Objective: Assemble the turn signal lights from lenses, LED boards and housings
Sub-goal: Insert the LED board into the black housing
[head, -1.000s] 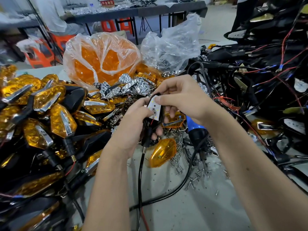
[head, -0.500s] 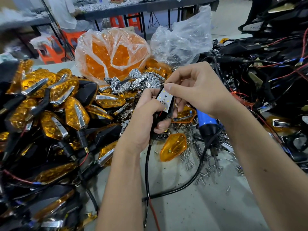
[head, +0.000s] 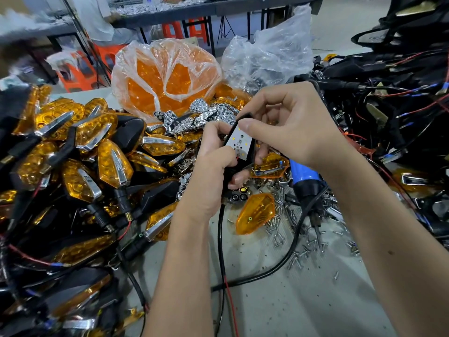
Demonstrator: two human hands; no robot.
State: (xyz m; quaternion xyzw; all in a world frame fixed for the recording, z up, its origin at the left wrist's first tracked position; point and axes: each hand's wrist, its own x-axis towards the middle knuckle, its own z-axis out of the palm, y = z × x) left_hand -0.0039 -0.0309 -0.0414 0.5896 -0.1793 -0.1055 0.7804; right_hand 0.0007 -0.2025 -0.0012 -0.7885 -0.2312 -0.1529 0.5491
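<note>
LED board sits in black housing, gripped by left hand, apparently thumb-pressed by curled right hand.

assembly workshop: heaped turn signal lights, loose screws, wired housings.

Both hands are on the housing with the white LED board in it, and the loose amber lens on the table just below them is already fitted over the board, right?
Not quite. In the head view both hands, left and right, hold the housing with the white LED board, but the amber lens lies loose on the table, not fitted.
</note>
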